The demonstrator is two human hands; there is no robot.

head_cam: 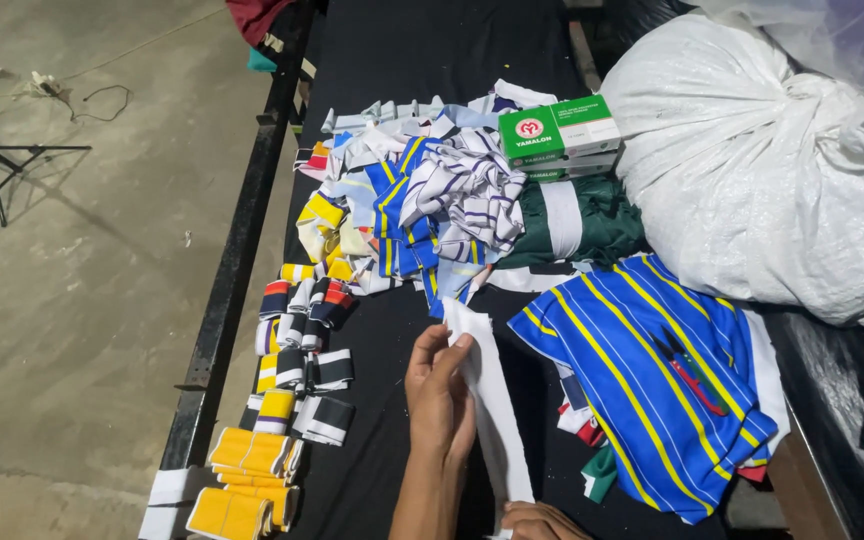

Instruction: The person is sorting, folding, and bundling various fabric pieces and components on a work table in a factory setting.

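1. Your left hand lies flat on a long white fabric strip on the black desk, fingers spread, thumb and forefinger pinching the strip's upper end.
2. Your right hand sits at the strip's lower end, mostly cut off; I cannot tell whether its grip is closed.
3. Beyond the strip's top lies a heap of striped collar pieces; left of the strip, folded cuffs in rows; right of it, a blue striped panel carrying small snips.
4. You appear to be smoothing the strip; folding it next would need both ends aligned.
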